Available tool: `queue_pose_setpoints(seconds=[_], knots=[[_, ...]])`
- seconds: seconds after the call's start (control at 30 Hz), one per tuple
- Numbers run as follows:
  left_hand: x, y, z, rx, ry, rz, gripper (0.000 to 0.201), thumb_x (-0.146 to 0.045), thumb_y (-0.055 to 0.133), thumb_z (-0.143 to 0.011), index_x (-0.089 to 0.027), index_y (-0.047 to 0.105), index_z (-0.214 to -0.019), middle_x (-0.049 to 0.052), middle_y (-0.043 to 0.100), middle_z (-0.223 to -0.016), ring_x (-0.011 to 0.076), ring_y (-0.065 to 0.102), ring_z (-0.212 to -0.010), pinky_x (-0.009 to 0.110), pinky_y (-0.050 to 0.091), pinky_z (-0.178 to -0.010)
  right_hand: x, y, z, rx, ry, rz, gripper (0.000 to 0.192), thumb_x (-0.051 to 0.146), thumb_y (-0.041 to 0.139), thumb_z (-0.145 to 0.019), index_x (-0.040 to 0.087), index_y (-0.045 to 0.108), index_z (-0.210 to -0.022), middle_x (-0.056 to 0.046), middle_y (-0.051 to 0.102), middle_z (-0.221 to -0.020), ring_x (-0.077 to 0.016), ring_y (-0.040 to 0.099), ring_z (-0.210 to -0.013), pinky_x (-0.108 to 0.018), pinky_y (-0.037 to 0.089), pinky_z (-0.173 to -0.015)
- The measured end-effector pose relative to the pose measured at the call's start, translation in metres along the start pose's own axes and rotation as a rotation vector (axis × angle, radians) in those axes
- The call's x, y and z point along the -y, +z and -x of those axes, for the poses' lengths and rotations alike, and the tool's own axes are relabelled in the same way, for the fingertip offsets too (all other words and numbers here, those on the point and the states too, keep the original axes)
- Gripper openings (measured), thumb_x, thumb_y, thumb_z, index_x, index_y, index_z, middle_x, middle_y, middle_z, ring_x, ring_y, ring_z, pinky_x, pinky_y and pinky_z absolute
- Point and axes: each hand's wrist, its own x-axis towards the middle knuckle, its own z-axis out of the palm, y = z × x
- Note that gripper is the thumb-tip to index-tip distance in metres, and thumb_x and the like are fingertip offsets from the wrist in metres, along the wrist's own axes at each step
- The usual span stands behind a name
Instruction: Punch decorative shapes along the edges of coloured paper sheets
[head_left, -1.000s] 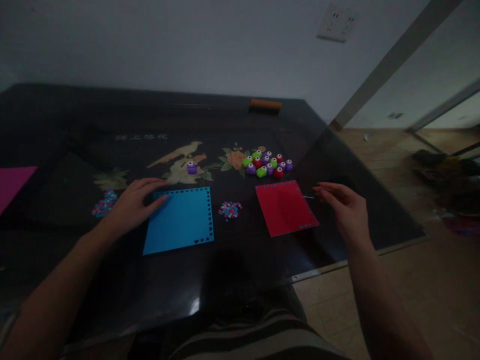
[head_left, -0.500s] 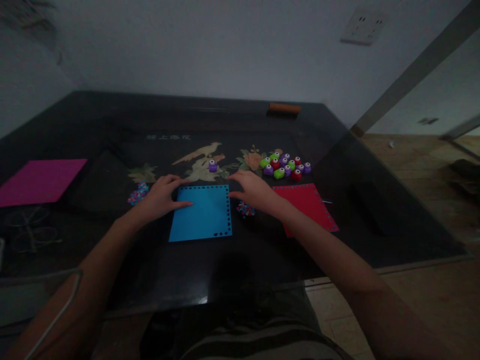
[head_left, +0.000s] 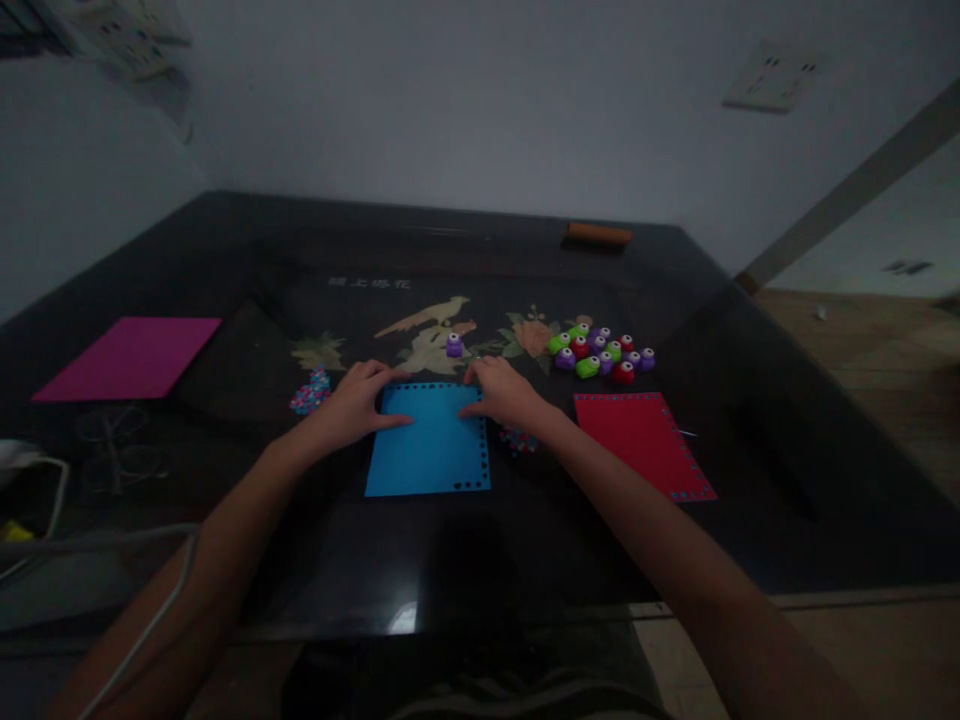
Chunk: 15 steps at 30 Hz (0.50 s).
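Observation:
A blue sheet of paper [head_left: 424, 450] lies flat on the dark table in front of me. Small dark shapes, some of them hearts, run along its top, right and part of its bottom edge. My left hand [head_left: 360, 403] is at the upper left corner, fingers apart, thumb lying over the sheet. Across from it, my right hand [head_left: 506, 392] covers the upper right corner with thumb and forefinger spread over the paper. A small purple bottle-like piece with a white top [head_left: 454, 346] stands just beyond the sheet.
Small pink, blue and white bits form a pile [head_left: 311, 392] left of my left hand; a second pile [head_left: 519, 440] is partly under my right wrist. Several coloured pieces [head_left: 600, 352] cluster behind a red sheet [head_left: 637, 440]. A magenta sheet [head_left: 135, 355] and eyeglasses [head_left: 120, 450] lie left.
The whole view has shifted, so the table's things appear farther right. My right hand has come farther in over the blue sheet's corner. My left hand stays near the left corner.

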Motion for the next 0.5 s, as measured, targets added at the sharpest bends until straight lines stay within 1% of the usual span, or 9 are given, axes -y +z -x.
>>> queue_pose_setpoints(seconds=[0.1,0.2,0.27,0.33,0.43,0.5], knots=[[-0.003,-0.002,0.000,-0.015,-0.009,0.025,0.056,-0.050,0.071,-0.066,-0.019,0.058,-0.110,0.009,0.051,-0.107,0.0299,0.048,-0.104,0.043,0.040,-0.092,0.001,0.000,0.000,-0.006,-0.003,-0.050,0.038,0.032,0.076,-0.066,0.016,0.058,-0.095,-0.011,0.056,-0.103,-0.0268,0.050,-0.103,-0.036,0.043,-0.082],[-0.011,-0.005,0.001,-0.027,-0.019,0.095,0.046,-0.047,0.070,-0.067,-0.019,0.057,-0.101,0.008,0.051,-0.106,0.0282,0.050,-0.102,0.041,0.042,-0.089,0.003,-0.001,0.002,0.002,0.005,-0.145,0.040,0.024,0.076,-0.065,0.015,0.056,-0.098,-0.010,0.058,-0.102,-0.0245,0.053,-0.098,-0.033,0.044,-0.078],[-0.017,-0.009,0.001,-0.012,-0.045,0.155,0.037,-0.044,0.065,-0.071,-0.019,0.055,-0.097,0.006,0.054,-0.101,0.0256,0.054,-0.095,0.038,0.044,-0.083,0.004,-0.001,0.002,0.005,0.024,-0.197,0.043,0.019,0.074,-0.065,0.014,0.055,-0.103,-0.009,0.061,-0.100,-0.0227,0.057,-0.091,-0.032,0.044,-0.074],[-0.023,-0.013,0.001,0.006,-0.095,0.216,0.030,-0.041,0.061,-0.074,-0.020,0.055,-0.093,0.003,0.058,-0.091,0.0224,0.057,-0.084,0.035,0.045,-0.075,0.005,-0.002,0.002,-0.008,0.048,-0.248,0.041,0.015,0.072,-0.067,0.014,0.056,-0.105,-0.010,0.063,-0.099,-0.0222,0.059,-0.090,-0.031,0.044,-0.074],[-0.025,-0.018,0.001,-0.016,-0.195,0.345,0.029,-0.044,0.061,-0.075,-0.021,0.055,-0.090,-0.001,0.058,-0.077,0.0190,0.057,-0.071,0.030,0.045,-0.064,0.003,-0.007,0.000,-0.025,0.051,-0.323,0.027,0.014,0.069,-0.071,0.013,0.062,-0.096,-0.009,0.066,-0.098,-0.0208,0.060,-0.093,-0.030,0.044,-0.077],[-0.024,-0.020,0.002,-0.039,-0.264,0.470,0.032,-0.048,0.063,-0.073,-0.021,0.056,-0.089,-0.002,0.058,-0.073,0.0188,0.058,-0.068,0.029,0.046,-0.059,0.001,-0.015,-0.001,-0.013,0.028,-0.398,0.015,0.015,0.066,-0.075,0.013,0.065,-0.090,-0.007,0.068,-0.093,-0.0183,0.061,-0.088,-0.028,0.044,-0.076]])
